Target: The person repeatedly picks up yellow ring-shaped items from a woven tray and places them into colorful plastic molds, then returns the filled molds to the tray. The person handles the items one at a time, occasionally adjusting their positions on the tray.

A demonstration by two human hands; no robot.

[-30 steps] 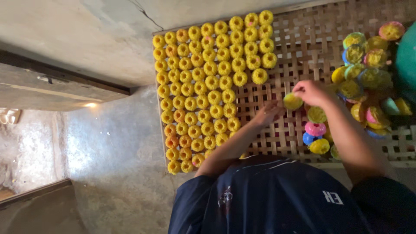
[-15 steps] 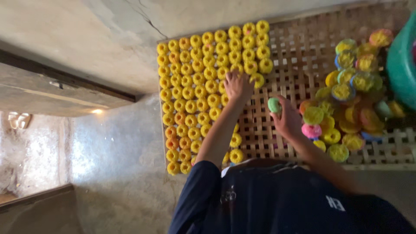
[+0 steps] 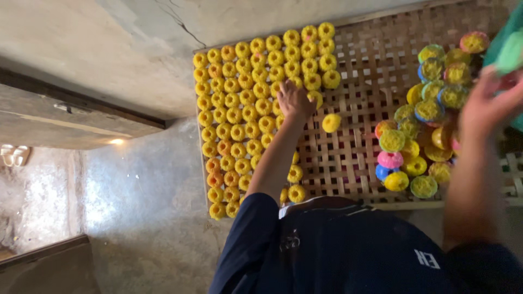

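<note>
Two hands at work: left hand lies open on yellow rows; right hand, blurred, grip unclear. Best to seat each piece snug against its neighbours.

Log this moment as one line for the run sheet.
left hand: on rows of yellow cakes | right hand: raised over pile of filled moulds | one cake apart on lattice tray

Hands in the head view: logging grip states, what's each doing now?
Left hand: open, fingers resting on the yellow cakes.
Right hand: blurred, cannot be told.
</note>
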